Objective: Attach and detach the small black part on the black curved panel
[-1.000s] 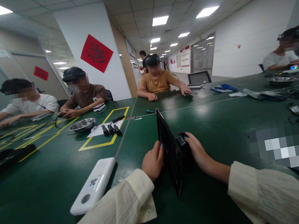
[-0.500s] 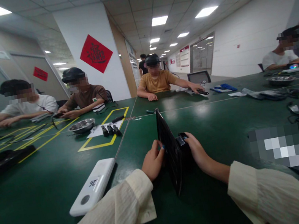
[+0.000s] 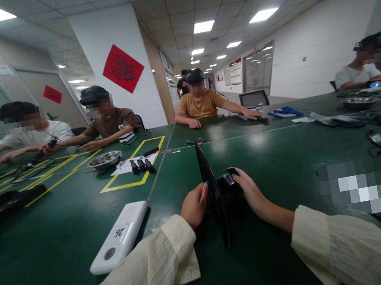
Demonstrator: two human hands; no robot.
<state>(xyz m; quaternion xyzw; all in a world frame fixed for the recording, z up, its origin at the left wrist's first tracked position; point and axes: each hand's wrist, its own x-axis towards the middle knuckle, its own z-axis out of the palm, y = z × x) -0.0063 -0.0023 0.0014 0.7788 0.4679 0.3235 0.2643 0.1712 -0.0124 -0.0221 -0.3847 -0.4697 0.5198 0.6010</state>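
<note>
Fingers of the left hand (image 3: 195, 205) are holding a black panel (image 3: 218, 206) upright; to their right, the right hand (image 3: 252, 190) is gripping a black block (image 3: 225, 183). Handling is seemingly midway, neither piece being set down; dark shading is hiding whether they are joined and what remains.

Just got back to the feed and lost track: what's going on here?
The person's left hand holds a thin black panel roughly upright. The right hand grips a black block on the panel's right side; whether the two are joined is hard to tell. A white device marked 26 lies to the left on the green table.
</note>
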